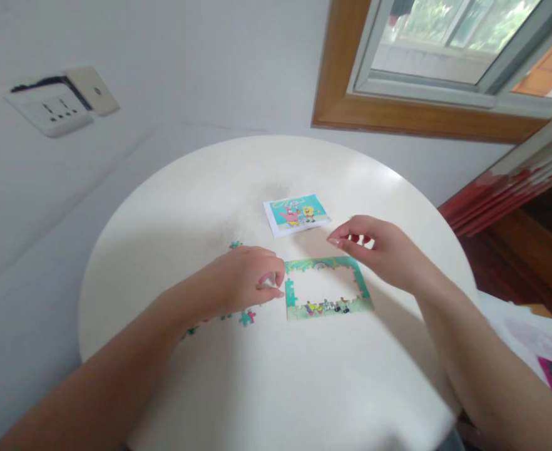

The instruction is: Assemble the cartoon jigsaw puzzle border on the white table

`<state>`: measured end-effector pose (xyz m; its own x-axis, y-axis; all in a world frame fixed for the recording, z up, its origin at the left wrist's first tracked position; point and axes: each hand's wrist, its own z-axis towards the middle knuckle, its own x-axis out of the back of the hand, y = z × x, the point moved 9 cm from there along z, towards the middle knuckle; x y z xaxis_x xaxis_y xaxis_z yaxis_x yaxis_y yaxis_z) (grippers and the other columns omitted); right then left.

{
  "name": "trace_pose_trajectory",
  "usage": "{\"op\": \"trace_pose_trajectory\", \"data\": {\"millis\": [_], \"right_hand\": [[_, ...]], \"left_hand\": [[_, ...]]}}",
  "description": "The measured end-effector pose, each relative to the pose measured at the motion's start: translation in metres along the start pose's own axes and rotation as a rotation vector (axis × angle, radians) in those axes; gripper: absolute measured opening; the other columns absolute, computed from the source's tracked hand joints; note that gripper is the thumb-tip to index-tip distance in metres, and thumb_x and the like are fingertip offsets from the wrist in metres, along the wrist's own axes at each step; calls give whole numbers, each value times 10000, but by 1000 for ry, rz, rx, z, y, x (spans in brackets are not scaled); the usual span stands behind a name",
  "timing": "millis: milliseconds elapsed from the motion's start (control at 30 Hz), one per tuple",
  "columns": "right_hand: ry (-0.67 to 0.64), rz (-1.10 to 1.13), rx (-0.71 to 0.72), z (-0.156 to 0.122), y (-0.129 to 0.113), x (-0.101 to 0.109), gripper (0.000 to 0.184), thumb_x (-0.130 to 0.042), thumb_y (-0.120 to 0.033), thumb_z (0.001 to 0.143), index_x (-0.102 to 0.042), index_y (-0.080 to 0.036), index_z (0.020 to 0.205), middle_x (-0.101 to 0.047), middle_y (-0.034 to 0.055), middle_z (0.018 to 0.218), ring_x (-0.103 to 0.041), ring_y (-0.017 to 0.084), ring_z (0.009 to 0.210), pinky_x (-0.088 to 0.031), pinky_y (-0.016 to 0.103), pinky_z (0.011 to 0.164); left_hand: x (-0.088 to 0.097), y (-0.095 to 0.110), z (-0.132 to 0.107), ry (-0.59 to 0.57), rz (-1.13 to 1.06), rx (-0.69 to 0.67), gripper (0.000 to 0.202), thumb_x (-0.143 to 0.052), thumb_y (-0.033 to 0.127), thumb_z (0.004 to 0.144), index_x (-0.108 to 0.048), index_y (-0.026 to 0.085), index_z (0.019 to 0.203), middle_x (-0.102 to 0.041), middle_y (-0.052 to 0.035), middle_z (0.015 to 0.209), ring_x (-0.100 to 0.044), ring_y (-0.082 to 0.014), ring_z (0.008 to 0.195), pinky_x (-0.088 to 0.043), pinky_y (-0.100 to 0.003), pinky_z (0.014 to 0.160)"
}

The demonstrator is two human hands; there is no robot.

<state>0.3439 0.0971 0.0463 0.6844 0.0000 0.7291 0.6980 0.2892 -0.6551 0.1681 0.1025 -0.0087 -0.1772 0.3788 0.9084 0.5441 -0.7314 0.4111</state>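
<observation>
A jigsaw puzzle border (330,308) lies joined on the white table, its middle showing bare tabletop. My left hand (252,279) is by its left edge, thumb and fingers curled into a pinch; whether a piece is between them I cannot make out. Loose jigsaw pieces (246,317) lie around and partly under that hand. Above the border's upper right corner hovers my right hand (382,247), thumb and index fingertips together, anything in them too small to see. Behind the border lies a picture card (297,213) with a pink starfish and a yellow sponge character.
The round white table (276,388) stands against a wall with a socket (60,109) at left. A wood-framed window (426,119) is at the back right, with a red and white curtain (506,181) beside it.
</observation>
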Motion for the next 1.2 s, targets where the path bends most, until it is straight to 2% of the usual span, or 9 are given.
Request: {"op": "trace_pose_trajectory", "data": {"millis": [133,333,433,567,667,800,933,1033,1200], "right_hand": [[16,-40,-62,-11,18,32,268,-598,-462,909,-761,-250,925,-753,37,956,-622,165,772,-439,302,661],[24,6,-157,-17,57,30,295,-590,-485,896,-756,-241,897,-758,44,943,-639,186,811,-446,314,694],[51,94,-178,-17,72,20,322,-591,-507,879,-735,-227,810,-751,53,936,-645,202,832,-452,322,705],[54,158,-200,-17,85,15,352,-589,-540,871,-725,-223,799,-733,52,861,-631,200,776,-445,327,687],[104,196,-210,-16,95,24,352,-613,-543,863,-712,-219,768,-714,49,818,-615,191,764,-436,321,692],[227,255,-274,-17,114,39,333,-658,-552,832,-723,-226,817,-688,37,760,-589,183,732,-425,318,682],[320,310,-326,-20,125,47,340,-700,-556,788,-733,-222,846,-649,17,701,-544,165,665,-396,307,626],[331,303,-344,-21,128,48,335,-699,-542,799,-738,-216,866,-645,12,694,-540,160,662,-392,302,620],[325,259,-345,-20,131,48,364,-683,-558,805,-736,-205,879,-657,21,688,-550,165,655,-405,303,606]], "left_hand": [[0,-5,-3,11,-30,11,237,-574,188,853,-694,250,1048,-674,12,869,-610,-168,767,-415,-282,773],[-8,4,-2,-32,-24,-50,391,-479,99,881,-694,275,1156,-715,2,974,-658,-184,903,-438,-290,837],[-11,5,-2,-50,-22,-46,380,-477,97,891,-703,271,1143,-727,-5,1026,-666,-189,958,-443,-296,877],[-12,0,-3,-40,-27,-17,352,-485,126,907,-704,286,1131,-729,2,1064,-658,-194,1024,-440,-303,924],[-9,-2,-2,-29,-23,-7,361,-478,134,908,-696,290,1150,-728,3,1026,-663,-181,981,-448,-288,904],[2,-4,0,17,-22,31,375,-470,154,894,-689,286,1169,-721,9,935,-658,-153,816,-467,-261,802],[10,-9,-2,56,-8,70,337,-469,181,869,-703,267,1096,-736,6,1004,-658,-162,844,-475,-261,787],[12,-11,-3,61,17,86,321,-465,179,850,-706,244,1052,-739,-10,1005,-663,-183,888,-479,-286,824],[8,-11,-3,17,44,63,301,-462,138,839,-719,235,962,-721,-17,889,-651,-198,842,-468,-312,797]]}}
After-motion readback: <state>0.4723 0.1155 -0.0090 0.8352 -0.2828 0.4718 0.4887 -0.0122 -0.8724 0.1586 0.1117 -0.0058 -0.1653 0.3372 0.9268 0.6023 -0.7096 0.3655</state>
